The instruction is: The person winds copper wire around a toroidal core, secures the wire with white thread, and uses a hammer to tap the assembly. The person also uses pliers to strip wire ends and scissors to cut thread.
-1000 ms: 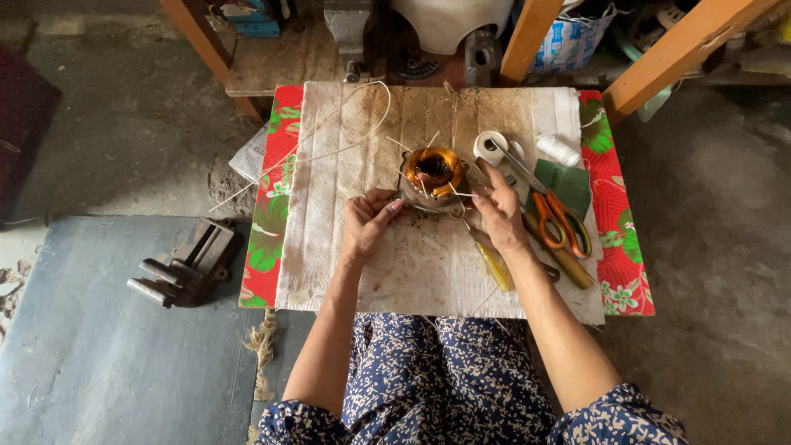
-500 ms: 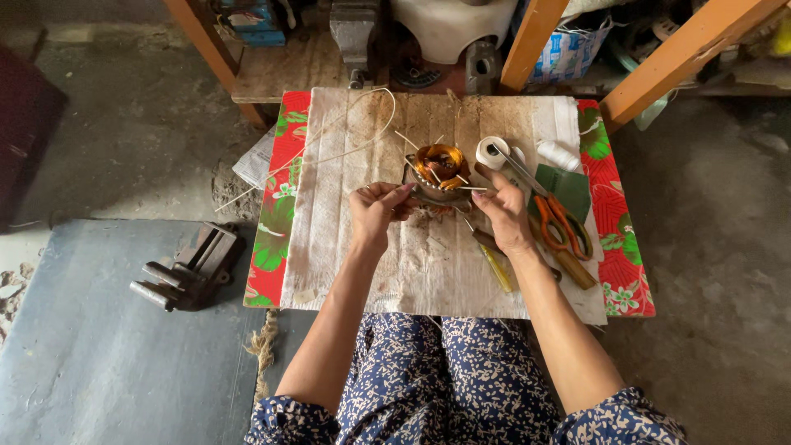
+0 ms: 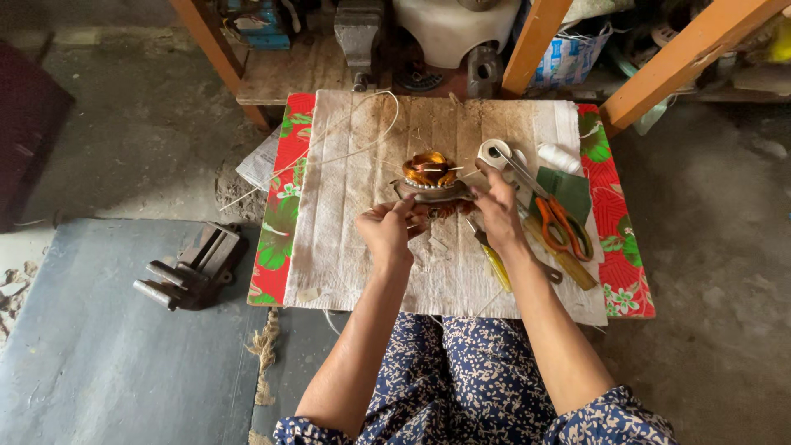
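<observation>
worn wooden board (image 3: 362, 239), ribbed copper coil (image 3: 430, 169)

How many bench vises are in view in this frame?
2. One dark vise lies on the grey mat left of the work board; another grey vise stands on the shelf beyond it. Shelf clutter may hide others.

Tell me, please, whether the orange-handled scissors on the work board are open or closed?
Closed, it seems. The scissors lie flat right of the right hand, handle loops side by side and blades together in one line toward the tape roll.
</observation>
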